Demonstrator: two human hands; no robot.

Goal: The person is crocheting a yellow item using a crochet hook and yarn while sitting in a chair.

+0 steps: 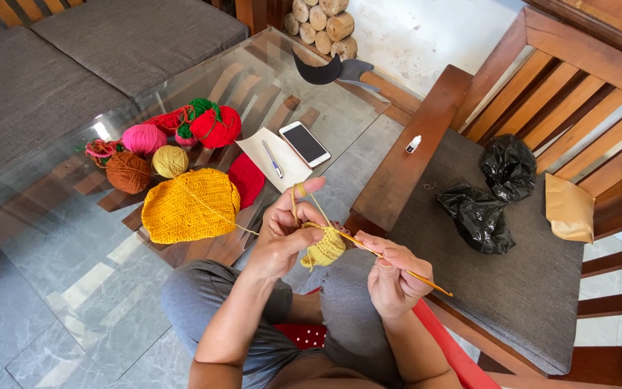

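Small yellow crochet piece (325, 249) is sitting lower centre of the frame, just above the person's knees, w/ both hands working it. Left hand (288, 232) is pinching its upper edge btwn thumb & fingers, index raised w/ yellow yarn (210, 209) looping round it; the strand is running left to a bigger yellow crocheted piece (191, 205) lying on the glass table (73, 252). Right hand (391, 277) is gripping a crochet hook (397, 266) w/ fingers curled tight round the shaft, tip poking into the small piece, handle end sticking out to the lower right.

On the table, left of centre: a red crocheted piece (248, 179) touching the big yellow one, then yarn balls in a cluster, brown (128, 172), mustard (170, 161), pink (144, 138), red (217, 127) w/ green bits. Centre top: white paper (282, 155) w/ a pen (273, 160) lying on it, and a phone (304, 143) just beside, overlapping the paper's edge.

Right side of the frame: wooden chair w/ grey cushion (527, 288) holding two black plastic bags (494, 194) & a brown paper bag (569, 209); a small white bottle (413, 144) is standing on the armrest. Grey sofa cushions (73, 57) are filling upper left; stacked logs (322, 21) at top centre.
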